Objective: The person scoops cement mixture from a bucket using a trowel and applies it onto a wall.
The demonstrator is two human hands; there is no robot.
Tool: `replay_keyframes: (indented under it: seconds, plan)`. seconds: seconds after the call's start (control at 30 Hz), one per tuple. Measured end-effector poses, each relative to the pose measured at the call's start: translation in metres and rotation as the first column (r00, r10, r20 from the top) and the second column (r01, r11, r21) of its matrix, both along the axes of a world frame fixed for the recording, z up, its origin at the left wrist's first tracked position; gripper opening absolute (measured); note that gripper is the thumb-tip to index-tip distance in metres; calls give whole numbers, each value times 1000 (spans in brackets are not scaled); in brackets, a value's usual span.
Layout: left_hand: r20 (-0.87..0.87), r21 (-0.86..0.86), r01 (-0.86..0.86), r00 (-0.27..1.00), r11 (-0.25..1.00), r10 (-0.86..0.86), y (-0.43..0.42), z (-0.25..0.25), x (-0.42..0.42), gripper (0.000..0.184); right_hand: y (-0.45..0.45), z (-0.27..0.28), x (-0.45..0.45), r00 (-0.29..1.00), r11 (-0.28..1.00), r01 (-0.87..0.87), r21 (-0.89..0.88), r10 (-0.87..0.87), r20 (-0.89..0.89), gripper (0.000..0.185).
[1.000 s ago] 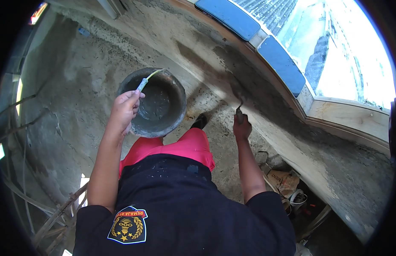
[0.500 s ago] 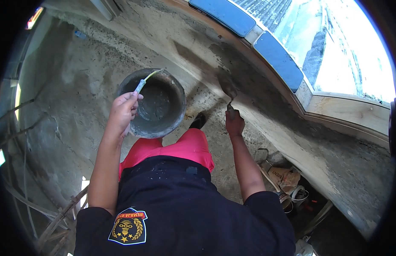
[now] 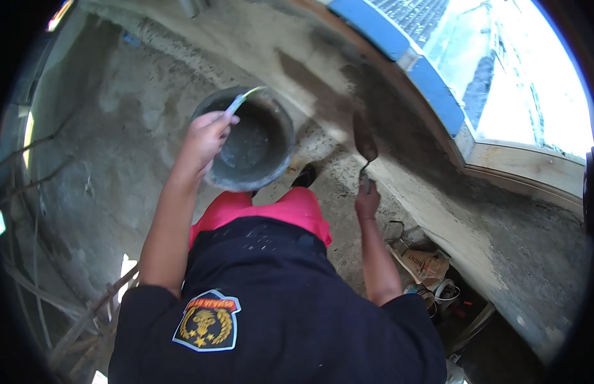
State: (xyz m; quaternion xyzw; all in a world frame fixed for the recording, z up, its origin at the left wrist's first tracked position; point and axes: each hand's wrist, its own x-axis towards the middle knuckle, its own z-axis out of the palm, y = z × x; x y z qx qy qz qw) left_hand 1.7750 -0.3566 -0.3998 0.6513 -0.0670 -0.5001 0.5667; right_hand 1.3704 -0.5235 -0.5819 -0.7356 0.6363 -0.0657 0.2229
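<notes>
My left hand [image 3: 208, 142] is closed around the pale blue-grey handle of a slim tool [image 3: 236, 104] with a thin, yellowish tip. That hand overlaps the left rim of a round, dark basin [image 3: 285, 137] smeared with grey; I cannot tell whether it touches the rim. Grey residue coats the basin's inside. In my right hand [image 3: 368, 201] is a trowel [image 3: 366, 146], gripped by its handle. Its blade points away from me in front of the wall below the window, and I cannot tell whether it touches the surface.
A window frame [image 3: 521, 165] with blue-covered pieces [image 3: 436, 96] borders the wall [image 3: 438, 198] at right. A torn cement bag [image 3: 422, 264] and a white bucket [image 3: 447, 292] lie low at right. Wooden sticks [image 3: 85, 329] stand at lower left on the concrete floor [image 3: 130, 147].
The view has shifted slightly. My left hand and the basin appear farther right and up. My right hand has moved right and slightly down, and the trowel blade now shows broader.
</notes>
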Motion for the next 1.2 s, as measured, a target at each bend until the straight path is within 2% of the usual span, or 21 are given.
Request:
replay_keyframes:
  seconds: [0.07,0.13,0.17,0.27,0.3,0.33,0.4,0.57,0.63,0.73,0.87,0.93,1.0,1.03,1.1,1.17,1.2]
  plan:
    - [50,8,12,999,1000,-13,-1,2,3,24,-1,31,6,978,990,-133,-41,138,158,36]
    - [96,6,35,995,999,-35,-3,5,10,24,-7,79,30,894,933,-349,-84,358,269,33]
    - [115,-15,71,991,997,-69,-3,6,13,24,-9,110,50,834,867,-479,-139,499,236,34]
    - [159,-18,118,981,993,-114,-3,16,24,25,-18,170,99,716,709,-698,-104,696,-57,33]
    - [217,-8,160,964,987,-155,-2,20,30,26,-19,188,118,645,626,-762,-168,758,-96,33]
    - [271,5,202,943,979,-195,-1,20,35,26,-20,205,136,568,533,-816,-224,811,-141,34]
    - [299,-7,233,928,972,-220,1,21,45,26,-16,230,169,480,436,-876,-204,821,-309,36]
    - [369,71,378,850,923,-376,1,35,68,27,-7,252,232,349,349,-933,-90,810,-472,33]
    - [394,131,429,805,894,-444,0,37,74,28,-3,258,250,234,235,-969,-73,791,-565,27]
    - [413,135,452,784,882,-465,1,39,80,27,4,256,269,187,198,-979,-45,794,-578,30]
    - [413,167,455,773,875,-481,7,48,85,25,17,216,277,160,186,-982,-7,825,-542,29]
    - [440,131,442,776,888,-451,10,45,87,25,31,199,281,160,238,-968,79,830,-535,28]
    - [470,95,424,779,900,-416,11,43,89,25,41,188,285,132,233,-959,163,873,-470,24]
    - [485,61,396,790,916,-374,10,43,88,25,45,182,288,155,269,-938,217,888,-433,20]
    - [495,28,372,801,928,-336,9,37,87,24,52,176,290,186,287,-932,223,904,-385,19]
    - [553,-65,306,804,950,-221,7,27,84,24,59,170,291,242,313,-920,237,927,-287,18]
    - [550,-60,311,803,949,-228,7,26,82,24,62,168,291,246,316,-918,240,927,-282,18]
